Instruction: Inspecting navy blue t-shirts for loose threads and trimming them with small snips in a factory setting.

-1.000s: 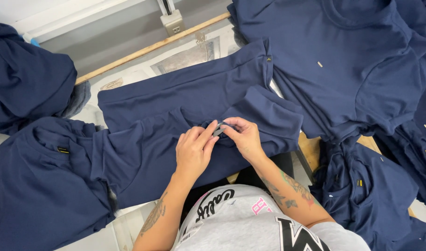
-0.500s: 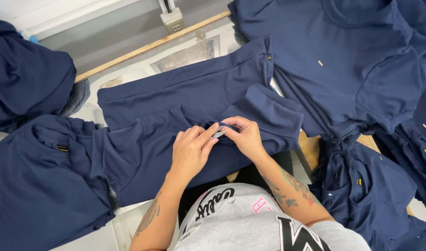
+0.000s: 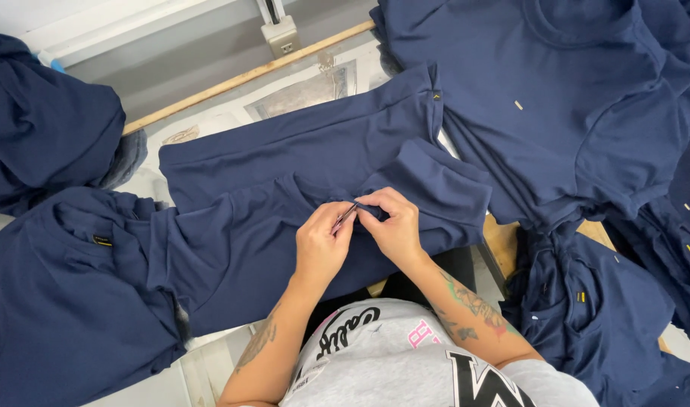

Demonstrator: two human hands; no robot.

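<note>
A navy blue garment lies spread across the worktable in front of me. My left hand pinches a small thin tool, like tweezers or a thread snip, against the fabric. My right hand touches it from the right and pinches a fold of the same navy cloth at the tool's tip. Both hands meet at the middle of the garment, just left of its folded sleeve.
Piles of navy shirts surround me: a stack at far right, more at lower right, a bundle at lower left and one at upper left. A wooden strip and grey ledge run along the table's back.
Both hands stay at the same spot on the garment; the fingers shift slightly around the small tool.
</note>
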